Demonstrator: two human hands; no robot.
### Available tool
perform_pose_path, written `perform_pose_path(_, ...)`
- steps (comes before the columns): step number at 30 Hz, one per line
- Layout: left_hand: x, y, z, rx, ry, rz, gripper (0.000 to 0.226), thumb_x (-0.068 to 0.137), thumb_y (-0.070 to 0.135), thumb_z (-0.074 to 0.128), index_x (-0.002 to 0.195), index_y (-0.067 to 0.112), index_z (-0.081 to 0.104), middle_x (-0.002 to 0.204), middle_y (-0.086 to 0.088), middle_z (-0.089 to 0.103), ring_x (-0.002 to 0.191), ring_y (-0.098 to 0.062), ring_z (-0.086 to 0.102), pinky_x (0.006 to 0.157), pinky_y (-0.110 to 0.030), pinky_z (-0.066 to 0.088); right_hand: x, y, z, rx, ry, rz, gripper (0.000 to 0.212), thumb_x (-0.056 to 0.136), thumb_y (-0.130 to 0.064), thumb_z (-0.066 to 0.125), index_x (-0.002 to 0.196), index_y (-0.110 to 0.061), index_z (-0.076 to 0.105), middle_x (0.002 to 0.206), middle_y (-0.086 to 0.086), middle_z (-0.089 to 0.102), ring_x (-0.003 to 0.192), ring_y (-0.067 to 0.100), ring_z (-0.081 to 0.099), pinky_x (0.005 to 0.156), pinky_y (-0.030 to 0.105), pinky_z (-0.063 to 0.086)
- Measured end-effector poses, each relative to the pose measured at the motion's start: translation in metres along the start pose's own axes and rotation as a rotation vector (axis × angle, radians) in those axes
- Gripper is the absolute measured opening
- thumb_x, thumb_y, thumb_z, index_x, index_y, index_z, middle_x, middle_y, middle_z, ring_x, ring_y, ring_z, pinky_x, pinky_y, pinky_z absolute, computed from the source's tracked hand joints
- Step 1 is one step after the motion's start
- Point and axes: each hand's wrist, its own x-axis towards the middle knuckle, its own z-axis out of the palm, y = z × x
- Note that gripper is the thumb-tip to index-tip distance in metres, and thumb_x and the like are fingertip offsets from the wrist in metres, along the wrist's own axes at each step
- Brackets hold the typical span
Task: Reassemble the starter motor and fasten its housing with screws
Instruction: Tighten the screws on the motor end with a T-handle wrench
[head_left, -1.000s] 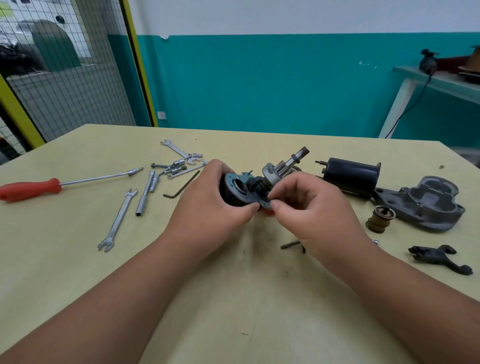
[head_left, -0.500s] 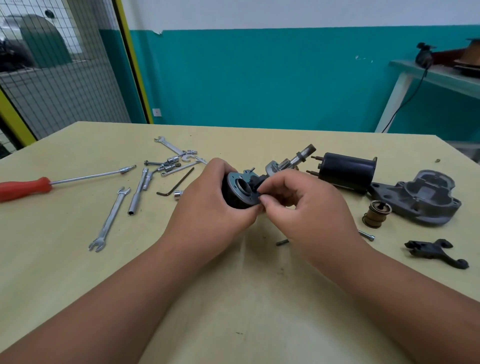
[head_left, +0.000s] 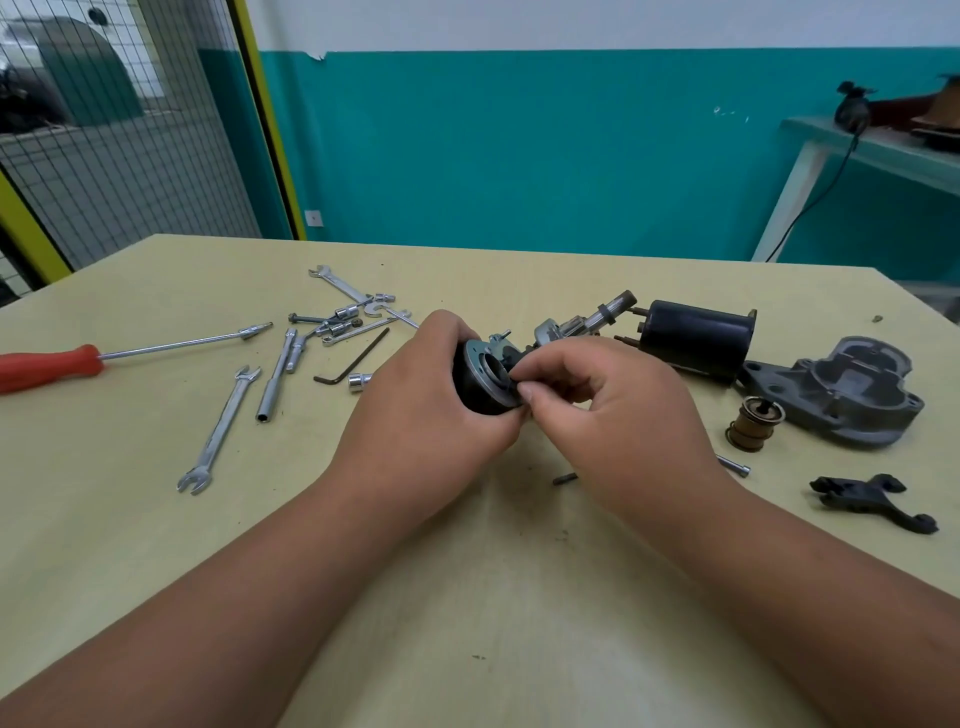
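Head view only. The left hand (head_left: 415, 410) grips the motor end piece (head_left: 478, 382), a black drum with a grey flange plate, held just above the worktop (head_left: 156, 519) at centre, with its open bore facing the camera. The left fingers wrap behind the drum and are mostly hidden. On the right hand (head_left: 618, 415), the fingers (head_left: 527, 391) are curled, with thumb and forefinger tips pressed together at the flange rim. Whether they pinch the rim itself or a small loose piece cannot be made out. The right hand partly hides the pinion shaft (head_left: 610, 309) behind it; only its upper end and some bright metal show. The black motor body (head_left: 696, 332) lies just beside the shaft, its lower edge covered by the knuckles. Right of that lie the grey cast housing (head_left: 841, 395), a brass spring plunger (head_left: 750, 421) and a black fork lever (head_left: 872, 501). A bolt (head_left: 735, 465) shows only its head end past the right wrist. The red screwdriver (head_left: 49, 366) is cut off at the left frame edge. Wrenches and sockets lie clustered near it, their sizes unreadable.
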Motion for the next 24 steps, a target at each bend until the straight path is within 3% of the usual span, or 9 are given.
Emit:
perform_pose_path(9,0.0000,0.0014,-0.0008,0.003,-0.010,0.005,0.047,0.066,0.068,0.070,0.095,0.042,0.044,0.104,0.037,0.058,0.089,0.008,0.059,0.059,-0.029,0.053,-0.0006,-0.0006,0.0003,0.009,-0.030,0.034,0.021,0.094,-0.016,0.073,0.096,-0.037,0.078,0.090,-0.023,0.070,0.094,-0.002,0.062,0.075,0.006,0.043)
perform_pose_path(14,-0.0004,0.0014,-0.0015,0.001,0.000,-0.004,0.048,0.070,0.065,0.077,0.095,0.040,0.045,0.104,0.036,0.058,0.088,0.007,0.060,0.063,-0.033,0.057,0.0006,-0.0018,-0.0006,0.068,-0.053,0.102,0.033,0.095,-0.019,0.073,0.082,-0.049,0.068,0.090,-0.025,0.071,0.088,-0.002,0.065,0.069,0.009,0.047)
perform_pose_path(19,-0.0006,0.0014,-0.0014,0.005,0.003,0.000,0.048,0.070,0.065,0.077,0.096,0.041,0.044,0.104,0.035,0.059,0.088,0.006,0.061,0.063,-0.033,0.057,0.0003,-0.0031,-0.0003,0.112,-0.041,0.114,0.032,0.095,-0.019,0.073,0.082,-0.048,0.069,0.090,-0.026,0.072,0.085,0.000,0.068,0.068,0.014,0.052)
perform_pose_path(24,0.0002,0.0019,-0.0015,0.021,0.005,0.012,0.047,0.069,0.066,0.075,0.095,0.042,0.043,0.102,0.032,0.059,0.089,0.007,0.059,0.061,-0.031,0.056,-0.0007,-0.0034,0.0006,0.160,-0.026,0.133,0.031,0.095,-0.017,0.073,0.082,-0.045,0.070,0.088,-0.026,0.072,0.084,-0.001,0.068,0.067,0.011,0.050)
